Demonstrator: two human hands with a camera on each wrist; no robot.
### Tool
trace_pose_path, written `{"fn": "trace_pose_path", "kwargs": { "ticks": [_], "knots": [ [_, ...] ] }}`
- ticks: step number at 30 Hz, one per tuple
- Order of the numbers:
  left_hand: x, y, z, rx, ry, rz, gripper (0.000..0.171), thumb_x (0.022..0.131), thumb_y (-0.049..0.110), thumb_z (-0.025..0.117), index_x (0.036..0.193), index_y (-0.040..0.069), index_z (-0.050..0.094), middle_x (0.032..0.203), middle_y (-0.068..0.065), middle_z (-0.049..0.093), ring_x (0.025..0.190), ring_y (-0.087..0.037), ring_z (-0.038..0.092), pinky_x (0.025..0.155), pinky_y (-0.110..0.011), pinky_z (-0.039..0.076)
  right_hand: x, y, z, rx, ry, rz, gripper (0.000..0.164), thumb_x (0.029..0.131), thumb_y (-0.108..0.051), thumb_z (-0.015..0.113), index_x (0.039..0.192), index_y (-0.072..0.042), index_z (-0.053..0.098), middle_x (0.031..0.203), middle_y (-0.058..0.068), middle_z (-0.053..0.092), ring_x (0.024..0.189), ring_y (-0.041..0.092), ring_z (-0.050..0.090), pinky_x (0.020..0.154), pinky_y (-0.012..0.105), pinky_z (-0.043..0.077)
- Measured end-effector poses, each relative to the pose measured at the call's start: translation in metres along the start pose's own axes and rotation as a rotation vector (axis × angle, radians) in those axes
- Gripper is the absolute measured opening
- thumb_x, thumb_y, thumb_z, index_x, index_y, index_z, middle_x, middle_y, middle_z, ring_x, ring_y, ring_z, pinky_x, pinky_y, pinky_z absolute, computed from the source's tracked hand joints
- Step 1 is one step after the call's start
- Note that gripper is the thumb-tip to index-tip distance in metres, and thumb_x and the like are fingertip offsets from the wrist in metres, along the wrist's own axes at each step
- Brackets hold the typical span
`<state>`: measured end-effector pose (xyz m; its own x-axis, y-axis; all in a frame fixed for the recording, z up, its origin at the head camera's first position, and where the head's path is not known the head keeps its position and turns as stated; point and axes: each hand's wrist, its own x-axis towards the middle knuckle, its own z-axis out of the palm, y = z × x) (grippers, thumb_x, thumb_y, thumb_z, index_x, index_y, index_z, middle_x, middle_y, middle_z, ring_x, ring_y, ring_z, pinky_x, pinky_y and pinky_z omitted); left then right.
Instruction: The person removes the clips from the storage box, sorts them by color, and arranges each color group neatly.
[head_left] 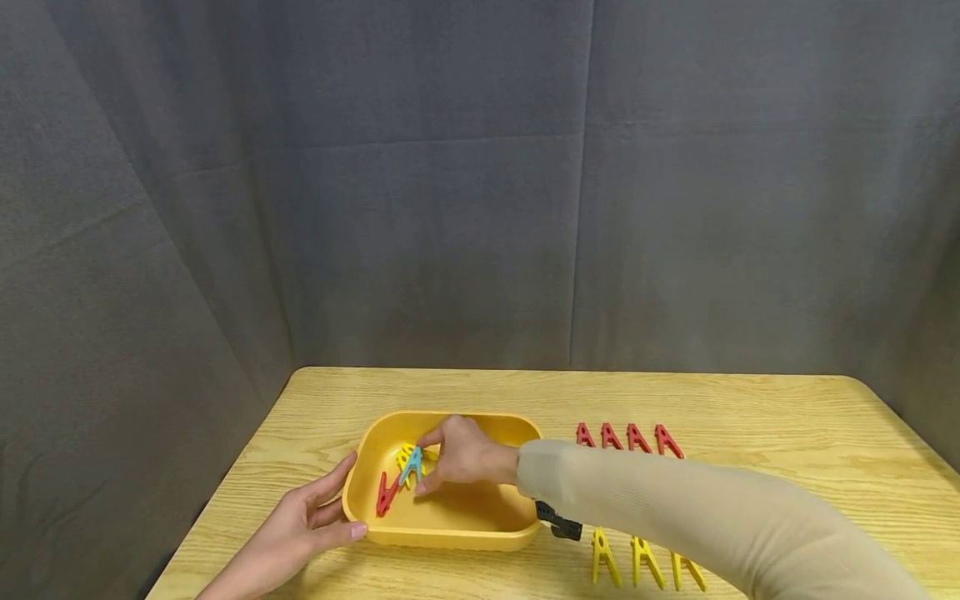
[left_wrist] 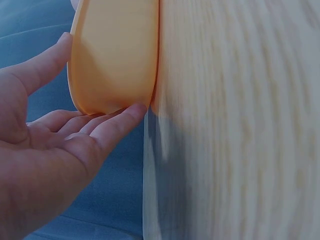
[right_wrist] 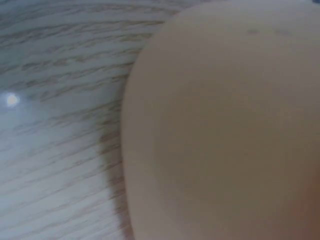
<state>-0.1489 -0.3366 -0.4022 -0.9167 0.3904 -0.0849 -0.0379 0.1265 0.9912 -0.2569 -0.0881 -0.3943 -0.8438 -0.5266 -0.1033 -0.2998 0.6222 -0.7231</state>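
A yellow plastic basin (head_left: pixel 442 542) rests on the table, with several clothespins inside at its left end. The left hand (head_left: pixel 307 521) holds that end, thumb at the near corner and fingers along the outer wall; the left wrist view shows the hand (left_wrist: pixel 65 135) spanning the basin (left_wrist: pixel 115 60). Inside the basin, the right hand (head_left: pixel 465 454) has its thumb and forefinger spread on either side of a blue clothespin (head_left: pixel 412 468). Beside it lie a red clothespin (head_left: pixel 386 495) and yellow clothespins (head_left: pixel 405 456). A blurred tan surface fills most of the right wrist view, hiding the right fingers.
To the basin's right, red clothespins (head_left: pixel 635 438) lie in a row farther back, and yellow clothespins (head_left: pixel 642 560) form a nearer row. The right sleeve (head_left: pixel 660 492) crosses between them and hides part of the wooden table (head_left: pixel 787 417). Grey curtains (head_left: pixel 450 208) hang behind.
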Motion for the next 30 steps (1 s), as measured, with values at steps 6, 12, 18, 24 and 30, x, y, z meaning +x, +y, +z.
{"fn": "trace_pose_path", "kwargs": {
  "ticks": [6, 12, 18, 24, 30],
  "knots": [
    [0.000, 0.000, 0.000, -0.002, -0.011, 0.020, 0.091, 0.101, 0.005, 0.071, 0.164, -0.009, 0.007, 0.169, -0.030, 0.005, 0.147, -0.050, 0.032, 0.101, -0.033, 0.054, 0.002, 0.007, -0.002, 0.068, -0.060, -0.026, 0.061, 0.073, -0.008, 0.099, 0.129, -0.001, 0.075, 0.048, -0.006, 0.041, 0.046, 0.007, 0.031, 0.047, 0.021, 0.024],
    [0.000, -0.001, 0.000, -0.004, 0.002, 0.000, 0.092, 0.101, 0.005, 0.072, 0.164, -0.009, 0.008, 0.169, -0.030, 0.004, 0.147, -0.050, 0.030, 0.101, -0.033, 0.054, 0.001, 0.011, -0.008, 0.111, -0.130, -0.069, 0.058, 0.076, -0.008, 0.097, 0.129, 0.000, 0.075, 0.051, -0.006, 0.039, 0.048, 0.006, 0.029, 0.049, 0.022, 0.023],
    [0.001, -0.001, 0.000, -0.011, 0.001, -0.010, 0.091, 0.101, 0.005, 0.072, 0.164, -0.009, 0.008, 0.170, -0.029, 0.002, 0.148, -0.050, 0.029, 0.101, -0.034, 0.054, -0.006, 0.014, -0.021, 0.217, -0.250, -0.163, 0.057, 0.082, -0.008, 0.092, 0.133, 0.003, 0.071, 0.055, -0.005, 0.034, 0.053, 0.007, 0.025, 0.054, 0.022, 0.025],
    [0.001, -0.001, 0.000, -0.006, 0.001, 0.009, 0.091, 0.101, 0.004, 0.072, 0.164, -0.009, 0.008, 0.170, -0.030, 0.003, 0.147, -0.050, 0.030, 0.101, -0.034, 0.055, -0.017, 0.016, -0.037, 0.272, -0.343, -0.243, 0.056, 0.085, -0.009, 0.089, 0.135, 0.005, 0.068, 0.055, -0.005, 0.031, 0.055, 0.008, 0.024, 0.068, 0.019, 0.038],
    [0.001, -0.003, 0.000, -0.001, 0.022, -0.002, 0.092, 0.099, 0.004, 0.073, 0.164, -0.009, 0.010, 0.170, -0.029, 0.004, 0.147, -0.049, 0.031, 0.101, -0.034, 0.055, -0.027, 0.018, -0.051, 0.279, -0.380, -0.277, 0.055, 0.086, -0.011, 0.088, 0.135, 0.005, 0.068, 0.056, -0.005, 0.030, 0.056, 0.009, 0.022, 0.077, 0.019, 0.042]
  ]
}}
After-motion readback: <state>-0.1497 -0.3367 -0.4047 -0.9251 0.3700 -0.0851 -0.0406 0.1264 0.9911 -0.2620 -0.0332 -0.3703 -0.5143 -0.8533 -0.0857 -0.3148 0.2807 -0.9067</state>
